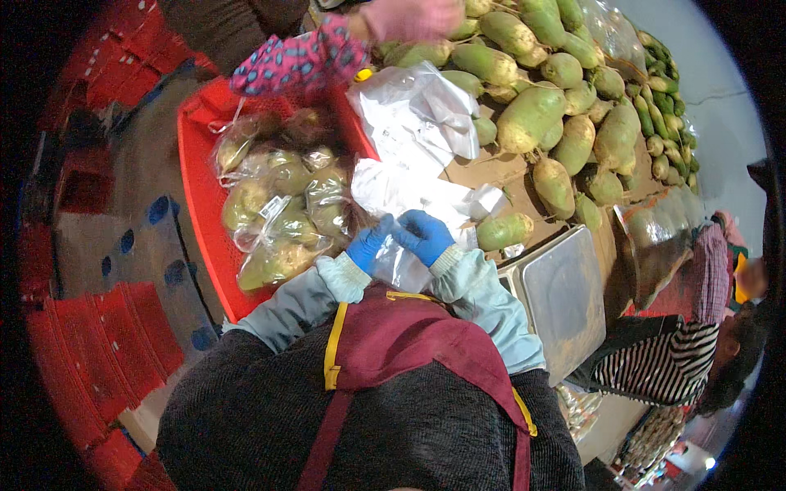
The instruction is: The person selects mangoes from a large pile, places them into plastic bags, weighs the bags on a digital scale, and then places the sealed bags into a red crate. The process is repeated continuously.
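Both my hands wear blue gloves and meet in front of my apron. My left hand (371, 243) and my right hand (425, 235) pinch the upper edge of a clear plastic bag (402, 267), which hangs flat between them. To the left is a red plastic crate (199, 227) holding several bagged green radishes (276, 264). Just beyond my hands lie white label sheets (399, 187) and a stack of clear plastic bags (424, 104). A single green radish (505, 231) lies to the right of my right hand.
A platform scale (562, 301) stands at my right. Loose green radishes (531, 119) are heaped on the cardboard-covered table, with smaller green vegetables (660, 110) beyond. Another person's patterned sleeve (301, 58) reaches over the crate. A person in stripes (660, 362) is at the right.
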Available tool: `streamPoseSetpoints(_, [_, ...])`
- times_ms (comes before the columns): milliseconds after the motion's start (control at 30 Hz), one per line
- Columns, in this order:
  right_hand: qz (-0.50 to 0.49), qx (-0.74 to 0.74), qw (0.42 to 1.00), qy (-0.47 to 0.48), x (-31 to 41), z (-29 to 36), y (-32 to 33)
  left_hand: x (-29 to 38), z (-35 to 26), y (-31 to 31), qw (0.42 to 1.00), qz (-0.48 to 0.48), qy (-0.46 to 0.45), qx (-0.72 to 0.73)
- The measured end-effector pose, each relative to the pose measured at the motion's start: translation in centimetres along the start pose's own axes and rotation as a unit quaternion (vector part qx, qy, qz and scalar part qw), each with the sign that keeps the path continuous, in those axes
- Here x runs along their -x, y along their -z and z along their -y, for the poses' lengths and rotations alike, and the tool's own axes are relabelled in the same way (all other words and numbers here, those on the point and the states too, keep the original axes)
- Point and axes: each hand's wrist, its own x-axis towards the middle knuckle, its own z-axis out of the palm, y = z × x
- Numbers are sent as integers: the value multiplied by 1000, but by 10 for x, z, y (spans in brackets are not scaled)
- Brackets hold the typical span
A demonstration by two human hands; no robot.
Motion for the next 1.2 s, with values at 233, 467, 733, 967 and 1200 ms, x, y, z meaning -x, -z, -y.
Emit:
streamPoseSetpoints(233, [-133,-280,950,-25,13,11,43,9,-11,-4,975,-3,-179,-134])
streamPoseSetpoints(467, [-113,-92,985,93,27,16,38,4,-26,-49,989,80,-54,-110])
streamPoseSetpoints(733, [-107,-264,956,74,64,42,53,27,-39,-75,970,175,-76,-153])
streamPoseSetpoints(967, [-177,46,976,121,78,60,60,38,-48,-94,962,207,-31,-175])
streamPoseSetpoints(1200, [-220,-223,948,51,81,49,46,29,-42,-77,973,180,-21,-140])
